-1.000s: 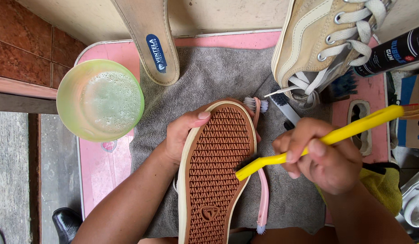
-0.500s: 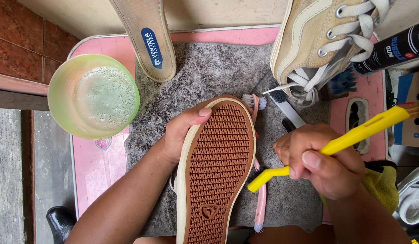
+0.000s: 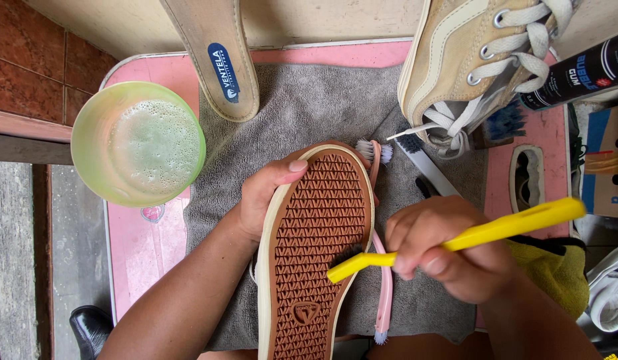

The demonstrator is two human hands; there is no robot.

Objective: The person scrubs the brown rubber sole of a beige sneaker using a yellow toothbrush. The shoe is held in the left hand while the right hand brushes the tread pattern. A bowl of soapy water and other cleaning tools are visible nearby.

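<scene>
Grip, left hand [image 3: 272, 197]: closed around the edge of the cream canvas sneaker with the brown waffle-pattern rubber sole [image 3: 316, 247], thumb lying along the sole's rim, so the sole faces up and stays steady under the brush.
Grip, right hand [image 3: 449, 250]: fingers wrapped tight on the long yellow plastic brush [image 3: 469, 237], held low near the head so its dark bristles press onto the tread at the sole's right edge.
Desk: pink-topped desk [image 3: 146, 243] carries everything; its left edge borders a concrete floor.
Towel: grey terry towel [image 3: 309, 113] spread across the desk's middle, under the sneaker, seemingly to catch drips.
Second shoe: matching tan lace-up sneaker [image 3: 469, 60] at the desk's far right corner, laces loose, set out of the way.
Bowl: translucent green plastic bowl of foamy water [image 3: 139, 143] near the far left corner, within the brush's reach.
Insole: beige foam insole with a blue oval label [image 3: 219, 57] lying over the far edge, apart from the shoes.
Cloth: yellow-green cloth [image 3: 556, 273] at the near right edge, beside the right wrist.
Spare brush: slim pink toothbrush [image 3: 384, 293] on the towel, just beside the held sneaker and partly under it.
</scene>
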